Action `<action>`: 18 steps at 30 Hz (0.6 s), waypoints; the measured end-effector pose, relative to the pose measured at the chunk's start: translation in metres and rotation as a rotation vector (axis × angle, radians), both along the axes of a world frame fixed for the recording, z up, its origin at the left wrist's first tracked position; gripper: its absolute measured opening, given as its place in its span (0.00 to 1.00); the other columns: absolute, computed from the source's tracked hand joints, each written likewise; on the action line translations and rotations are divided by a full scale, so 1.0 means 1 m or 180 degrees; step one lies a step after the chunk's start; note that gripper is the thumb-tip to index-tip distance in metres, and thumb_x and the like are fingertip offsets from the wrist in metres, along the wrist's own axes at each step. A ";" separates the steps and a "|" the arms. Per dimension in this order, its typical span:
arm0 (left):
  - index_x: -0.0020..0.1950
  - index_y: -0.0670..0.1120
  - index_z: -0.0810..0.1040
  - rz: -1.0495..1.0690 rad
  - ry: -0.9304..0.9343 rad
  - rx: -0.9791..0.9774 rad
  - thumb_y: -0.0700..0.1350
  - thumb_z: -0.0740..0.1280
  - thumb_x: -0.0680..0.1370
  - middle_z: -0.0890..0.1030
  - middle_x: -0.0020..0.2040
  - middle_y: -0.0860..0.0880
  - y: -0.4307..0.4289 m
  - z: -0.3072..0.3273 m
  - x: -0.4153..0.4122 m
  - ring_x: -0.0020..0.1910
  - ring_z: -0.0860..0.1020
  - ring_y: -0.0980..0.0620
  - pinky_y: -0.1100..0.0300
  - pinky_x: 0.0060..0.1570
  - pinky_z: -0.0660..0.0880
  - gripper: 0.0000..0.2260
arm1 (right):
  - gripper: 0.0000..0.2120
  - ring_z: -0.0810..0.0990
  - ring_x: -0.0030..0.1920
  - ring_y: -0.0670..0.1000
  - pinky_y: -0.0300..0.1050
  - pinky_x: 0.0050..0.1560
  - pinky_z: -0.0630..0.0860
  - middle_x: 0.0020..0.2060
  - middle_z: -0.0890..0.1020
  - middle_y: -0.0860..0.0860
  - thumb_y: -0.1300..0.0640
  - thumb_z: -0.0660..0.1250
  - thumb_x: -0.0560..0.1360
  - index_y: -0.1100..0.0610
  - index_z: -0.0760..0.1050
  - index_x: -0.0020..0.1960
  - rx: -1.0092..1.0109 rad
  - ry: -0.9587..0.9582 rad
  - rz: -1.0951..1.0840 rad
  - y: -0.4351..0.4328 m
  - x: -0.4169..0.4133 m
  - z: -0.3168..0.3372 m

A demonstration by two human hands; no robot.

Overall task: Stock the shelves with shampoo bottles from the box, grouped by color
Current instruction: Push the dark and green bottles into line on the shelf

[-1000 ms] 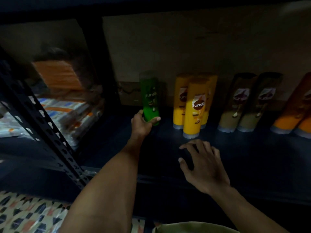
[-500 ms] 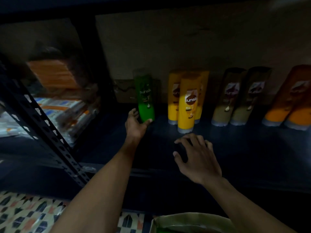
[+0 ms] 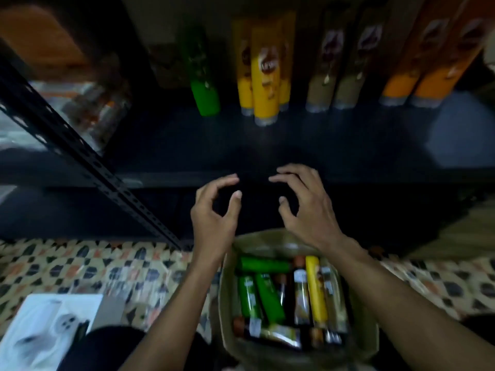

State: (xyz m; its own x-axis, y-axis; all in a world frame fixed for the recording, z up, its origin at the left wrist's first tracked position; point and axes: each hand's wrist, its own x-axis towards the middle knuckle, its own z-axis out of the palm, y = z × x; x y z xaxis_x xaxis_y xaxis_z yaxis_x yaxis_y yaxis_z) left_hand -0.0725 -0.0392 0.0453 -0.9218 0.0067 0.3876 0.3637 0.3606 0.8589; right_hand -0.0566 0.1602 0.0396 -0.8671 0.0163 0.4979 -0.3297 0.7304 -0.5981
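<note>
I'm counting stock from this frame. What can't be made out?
Head view only.
Shelf bottles: labels motion-blurred, unreadable.
Orange bottles: tops cut off by the upper edge.
Box: lower layers hidden under top bottles, count unknown.
Goods in the left bay: dark, blurred.

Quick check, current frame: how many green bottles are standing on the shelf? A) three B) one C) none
B: a single green bottle stands on the shelf, left of the yellow bottles; the other green bottles lie in the box.
</note>
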 end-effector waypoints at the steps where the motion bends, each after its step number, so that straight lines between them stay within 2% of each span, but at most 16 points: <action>1: 0.62 0.50 0.81 -0.0059 -0.0155 -0.0057 0.42 0.70 0.82 0.82 0.62 0.56 0.005 -0.016 0.016 0.66 0.77 0.54 0.56 0.65 0.74 0.10 | 0.21 0.71 0.68 0.51 0.39 0.68 0.68 0.65 0.75 0.49 0.66 0.68 0.73 0.55 0.78 0.65 0.0035 -0.0111 -0.0015 0.005 0.021 -0.014; 3: 0.62 0.51 0.81 -0.0122 -0.0451 -0.0171 0.43 0.70 0.82 0.82 0.62 0.59 0.010 -0.044 0.035 0.66 0.76 0.55 0.54 0.64 0.75 0.10 | 0.22 0.70 0.68 0.50 0.36 0.68 0.66 0.66 0.74 0.48 0.66 0.67 0.73 0.54 0.76 0.66 -0.0048 -0.0399 -0.0086 0.012 0.049 -0.035; 6: 0.60 0.52 0.81 -0.0185 -0.0796 -0.0374 0.42 0.70 0.81 0.82 0.60 0.58 0.016 -0.086 0.057 0.64 0.77 0.55 0.52 0.63 0.76 0.09 | 0.24 0.71 0.66 0.50 0.41 0.66 0.67 0.64 0.73 0.48 0.67 0.68 0.73 0.52 0.74 0.67 -0.0148 -0.1051 -0.0216 0.027 0.081 -0.075; 8: 0.58 0.52 0.81 -0.0193 -0.1106 -0.0482 0.39 0.70 0.81 0.83 0.57 0.58 0.018 -0.112 0.068 0.61 0.80 0.55 0.56 0.62 0.77 0.10 | 0.24 0.71 0.64 0.52 0.40 0.62 0.66 0.63 0.73 0.50 0.66 0.68 0.74 0.52 0.74 0.68 -0.0156 -0.1609 -0.0443 0.037 0.095 -0.102; 10: 0.57 0.52 0.82 -0.0146 -0.1532 -0.0618 0.38 0.70 0.80 0.83 0.52 0.60 0.019 -0.142 0.078 0.54 0.82 0.56 0.63 0.56 0.78 0.11 | 0.23 0.72 0.65 0.55 0.44 0.61 0.69 0.64 0.74 0.53 0.63 0.69 0.75 0.52 0.74 0.69 -0.0167 -0.2141 -0.0741 0.047 0.107 -0.134; 11: 0.57 0.52 0.82 -0.0118 -0.1692 -0.0695 0.37 0.71 0.79 0.83 0.50 0.60 0.018 -0.155 0.082 0.52 0.82 0.56 0.62 0.54 0.79 0.11 | 0.23 0.74 0.65 0.57 0.47 0.61 0.71 0.64 0.74 0.53 0.62 0.69 0.74 0.51 0.74 0.69 -0.0157 -0.2327 -0.0825 0.050 0.113 -0.149; 13: 0.54 0.51 0.82 -0.0135 -0.1980 -0.0888 0.36 0.71 0.78 0.84 0.51 0.56 0.017 -0.188 0.090 0.54 0.83 0.53 0.58 0.57 0.79 0.11 | 0.25 0.75 0.66 0.59 0.52 0.62 0.75 0.65 0.75 0.54 0.61 0.70 0.73 0.51 0.73 0.69 -0.0150 -0.2734 -0.0844 0.052 0.124 -0.177; 15: 0.53 0.51 0.82 -0.0256 -0.2334 -0.1243 0.36 0.72 0.77 0.86 0.54 0.50 0.014 -0.221 0.094 0.56 0.83 0.48 0.54 0.59 0.79 0.10 | 0.26 0.74 0.67 0.59 0.51 0.63 0.74 0.68 0.75 0.55 0.59 0.70 0.73 0.51 0.72 0.71 -0.0145 -0.3171 -0.0736 0.052 0.129 -0.200; 18: 0.51 0.51 0.81 -0.0502 -0.2879 -0.1668 0.46 0.74 0.72 0.86 0.54 0.44 0.006 -0.271 0.102 0.55 0.84 0.42 0.47 0.59 0.79 0.08 | 0.28 0.74 0.67 0.61 0.50 0.63 0.73 0.68 0.74 0.57 0.57 0.71 0.72 0.51 0.70 0.72 -0.0249 -0.3559 -0.0764 0.047 0.131 -0.224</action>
